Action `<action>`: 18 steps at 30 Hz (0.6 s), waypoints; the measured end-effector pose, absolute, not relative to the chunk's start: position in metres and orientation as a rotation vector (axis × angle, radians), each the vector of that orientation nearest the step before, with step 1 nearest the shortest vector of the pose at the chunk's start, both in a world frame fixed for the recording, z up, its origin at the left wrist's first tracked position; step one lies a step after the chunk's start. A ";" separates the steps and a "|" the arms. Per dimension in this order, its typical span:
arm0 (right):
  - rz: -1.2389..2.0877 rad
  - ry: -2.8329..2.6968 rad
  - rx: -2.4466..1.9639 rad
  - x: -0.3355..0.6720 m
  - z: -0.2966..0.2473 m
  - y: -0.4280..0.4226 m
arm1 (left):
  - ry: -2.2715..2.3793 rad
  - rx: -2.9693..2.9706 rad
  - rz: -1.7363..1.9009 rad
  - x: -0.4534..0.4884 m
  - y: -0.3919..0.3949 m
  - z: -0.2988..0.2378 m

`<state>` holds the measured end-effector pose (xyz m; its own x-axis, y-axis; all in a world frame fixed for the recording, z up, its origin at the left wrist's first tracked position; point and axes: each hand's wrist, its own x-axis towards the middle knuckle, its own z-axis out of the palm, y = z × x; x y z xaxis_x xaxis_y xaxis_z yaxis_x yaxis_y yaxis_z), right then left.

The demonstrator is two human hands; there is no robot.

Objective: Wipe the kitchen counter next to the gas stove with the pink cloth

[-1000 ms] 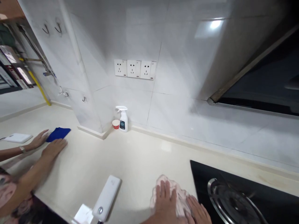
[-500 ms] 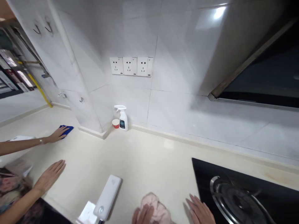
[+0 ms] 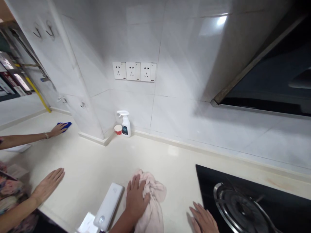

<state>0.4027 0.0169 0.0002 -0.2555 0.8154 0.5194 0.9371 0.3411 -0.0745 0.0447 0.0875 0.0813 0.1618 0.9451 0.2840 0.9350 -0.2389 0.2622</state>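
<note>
My left hand point(image 3: 136, 198) presses on a crumpled pale pink cloth point(image 3: 155, 191) on the cream countertop, its fingers bent over the cloth's left side. Beside the black gas hob point(image 3: 206, 184), my right hand point(image 3: 204, 218) rests on the counter with fingers apart and nothing in it. A long white device like a power bank point(image 3: 108, 204) lies just left of my left hand. Next to that is a small white block point(image 3: 87, 223), partly cut off by the lower edge.
At left a co-worker's hand point(image 3: 58, 129) lies on a blue cloth point(image 3: 66, 125); their other hand point(image 3: 50, 183) rests flat on the counter. A white spray bottle point(image 3: 126, 125) and red-and-white tub point(image 3: 118, 130) stand by the wall corner. A range hood point(image 3: 262, 87) overhangs at right.
My left hand and the pink cloth have moved forward across the counter, and the cloth is more spread out. The co-worker's hand with the blue cloth has shifted slightly left and away.
</note>
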 end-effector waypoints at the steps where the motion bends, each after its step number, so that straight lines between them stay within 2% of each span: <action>1: -0.344 -2.136 -1.536 0.402 0.001 0.016 | 1.913 2.344 0.613 0.050 0.097 0.086; 8: -0.299 -2.136 -1.592 0.403 -0.001 0.014 | 1.891 2.328 0.597 0.055 0.113 0.091; 13: -0.244 -2.126 -1.638 0.404 -0.007 0.014 | 1.947 2.342 0.532 0.029 0.075 0.075; 18: -0.285 -2.107 -1.581 0.402 -0.006 0.014 | 2.028 2.595 0.533 -0.005 0.026 0.040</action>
